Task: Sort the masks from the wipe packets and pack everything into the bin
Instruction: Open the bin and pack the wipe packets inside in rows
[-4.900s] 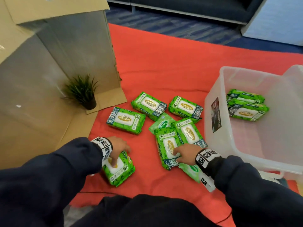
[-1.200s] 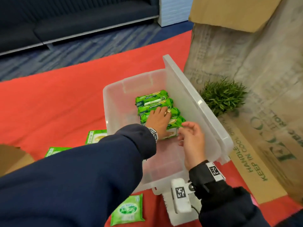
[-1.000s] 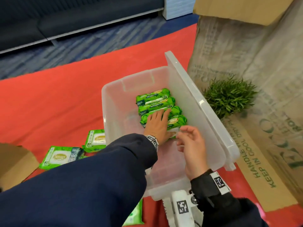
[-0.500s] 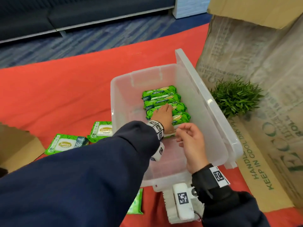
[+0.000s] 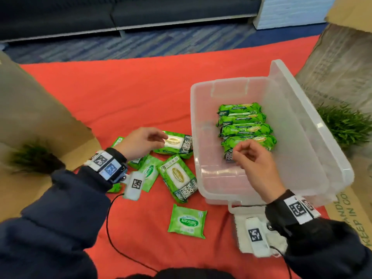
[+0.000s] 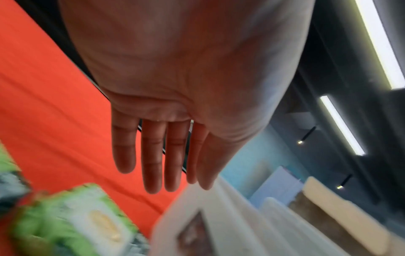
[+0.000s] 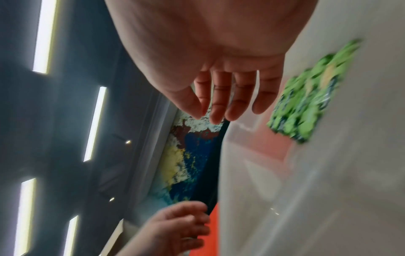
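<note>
left hand [image 5: 141,141] hovers empty, fingers loose, over a wipe packet [image 5: 174,144] beside the bin [image 5: 203,190]; right hand [image 5: 254,164] hangs slack inside, holding nothing. four packets stand in a row [image 5: 246,126] in the bin (several packs [image 5: 187,221] wait on the red cloth). roughly halfway.

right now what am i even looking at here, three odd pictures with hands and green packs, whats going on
A person is packing with bare hands; no robot. The big picture comes from a head camera; the two blurry ones come from cameras strapped on each wrist, looking along the fingers. The left hand reaches over a thick wipe packet on the red cloth, fingers straight. The right hand hovers inside the clear plastic bin, holding nothing. Four wipe packets stand in a row there. Flat Sanicare packs lie outside.
</note>
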Tool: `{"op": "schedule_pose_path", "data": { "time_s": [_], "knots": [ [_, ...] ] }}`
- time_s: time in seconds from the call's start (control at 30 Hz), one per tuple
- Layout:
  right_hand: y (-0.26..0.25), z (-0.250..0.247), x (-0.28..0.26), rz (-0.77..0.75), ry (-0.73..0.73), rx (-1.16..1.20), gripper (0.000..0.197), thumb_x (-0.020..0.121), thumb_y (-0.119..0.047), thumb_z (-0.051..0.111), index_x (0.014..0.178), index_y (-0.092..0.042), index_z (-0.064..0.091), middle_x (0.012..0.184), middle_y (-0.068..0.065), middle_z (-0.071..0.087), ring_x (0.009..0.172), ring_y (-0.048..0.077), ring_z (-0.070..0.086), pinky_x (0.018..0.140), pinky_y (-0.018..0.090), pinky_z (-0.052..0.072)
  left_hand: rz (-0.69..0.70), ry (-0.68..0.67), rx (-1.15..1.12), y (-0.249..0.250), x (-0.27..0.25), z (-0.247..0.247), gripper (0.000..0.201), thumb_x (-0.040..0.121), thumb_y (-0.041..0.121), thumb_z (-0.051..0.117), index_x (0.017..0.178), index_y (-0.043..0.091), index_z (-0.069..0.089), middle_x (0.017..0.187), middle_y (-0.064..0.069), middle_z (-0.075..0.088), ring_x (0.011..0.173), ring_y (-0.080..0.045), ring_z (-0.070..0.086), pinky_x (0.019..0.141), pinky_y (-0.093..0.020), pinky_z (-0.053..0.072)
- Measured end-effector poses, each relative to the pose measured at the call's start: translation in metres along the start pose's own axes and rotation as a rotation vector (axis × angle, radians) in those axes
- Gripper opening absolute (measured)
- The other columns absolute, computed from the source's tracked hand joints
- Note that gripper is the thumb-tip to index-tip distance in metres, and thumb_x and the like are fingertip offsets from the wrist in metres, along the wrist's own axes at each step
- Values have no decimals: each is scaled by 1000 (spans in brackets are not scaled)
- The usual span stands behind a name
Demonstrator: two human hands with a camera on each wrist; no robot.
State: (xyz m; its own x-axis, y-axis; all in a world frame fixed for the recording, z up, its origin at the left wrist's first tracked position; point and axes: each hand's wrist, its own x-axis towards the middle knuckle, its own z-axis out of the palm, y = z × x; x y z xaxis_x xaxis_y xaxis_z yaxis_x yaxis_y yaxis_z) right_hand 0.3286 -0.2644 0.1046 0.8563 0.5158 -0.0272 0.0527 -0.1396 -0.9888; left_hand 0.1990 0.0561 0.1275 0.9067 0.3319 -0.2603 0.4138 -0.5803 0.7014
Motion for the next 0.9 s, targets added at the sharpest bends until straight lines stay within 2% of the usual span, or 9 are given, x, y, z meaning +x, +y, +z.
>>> {"op": "schedule_pose_path", "data": {
  "time_s": [0.1, 0.2, 0.27, 0.33, 0.4, 0.5, 0.63, 0.77, 0.9],
  "knots": [
    [-30, 49, -16, -61, -170, 24, 16, 92, 0, 69, 92, -16, 67, 84, 12, 66, 75, 16, 58, 70, 27, 49, -126, 29, 228, -68, -28, -24, 22, 87, 17, 79, 107, 25, 74, 98, 4, 75, 95, -16, 70, 80, -21, 50],
    [-38, 101, -27, -56, -335, -61, 13, 88, -16, 73, 95, -25, 69, 89, 4, 67, 79, 19, 61, 75, 29, 51, -214, -41, 326, -130, -46, -38, 32, 81, 23, 85, 105, 34, 67, 103, 5, 74, 96, -16, 69, 91, -37, 55],
    [-29, 131, -31, 38, -450, -144, 18, 80, -32, 74, 97, -31, 69, 98, -3, 68, 86, 24, 66, 83, 40, 55, -240, -94, 477, -160, -55, -44, 41, 81, 25, 83, 117, 30, 66, 117, 4, 71, 107, -19, 66, 96, -38, 52],
    [-15, 159, -32, 157, -528, -216, 26, 76, -38, 76, 100, -32, 69, 106, -9, 66, 88, 22, 67, 90, 46, 56, -258, -118, 598, -187, -62, -50, 56, 81, 24, 81, 133, 25, 60, 132, 1, 64, 119, -21, 60, 101, -37, 49],
    [0, 183, -33, 248, -510, -265, 29, 80, -31, 81, 107, -31, 68, 113, -7, 64, 92, 14, 63, 91, 40, 53, -265, -132, 616, -209, -65, -54, 66, 81, 19, 80, 141, 24, 55, 140, -3, 58, 126, -23, 56, 104, -39, 47],
    [22, 214, -27, 274, -369, -352, 46, 79, -23, 86, 119, -25, 63, 122, -5, 57, 114, 11, 53, 89, 28, 41, -281, -119, 602, -235, -66, -66, 72, 80, 18, 82, 145, 23, 51, 145, -4, 54, 131, -26, 52, 107, -38, 44],
    [65, 238, -5, 326, -218, -615, 83, 65, -39, 92, 137, -25, 54, 137, 8, 53, 130, 28, 50, 109, 43, 41, -303, -109, 584, -263, -61, -79, 79, 77, 28, 88, 146, 21, 50, 146, -5, 53, 133, -27, 51, 109, -40, 43],
    [105, 239, 12, 400, -171, -867, 111, 54, -58, 88, 149, -28, 38, 150, 9, 45, 138, 34, 43, 114, 47, 37, -284, -217, 612, -278, -51, -77, 93, 72, 33, 91, 152, 22, 44, 151, -3, 48, 136, -25, 47, 111, -37, 41],
    [125, 240, 14, 478, -211, -1001, 134, 47, -56, 92, 157, -32, 19, 160, 6, 34, 145, 35, 35, 115, 56, 35, -270, -325, 667, -294, -37, -68, 114, 61, 33, 96, 157, 23, 34, 155, -4, 45, 138, -25, 47, 110, -36, 43]
  ]
}}
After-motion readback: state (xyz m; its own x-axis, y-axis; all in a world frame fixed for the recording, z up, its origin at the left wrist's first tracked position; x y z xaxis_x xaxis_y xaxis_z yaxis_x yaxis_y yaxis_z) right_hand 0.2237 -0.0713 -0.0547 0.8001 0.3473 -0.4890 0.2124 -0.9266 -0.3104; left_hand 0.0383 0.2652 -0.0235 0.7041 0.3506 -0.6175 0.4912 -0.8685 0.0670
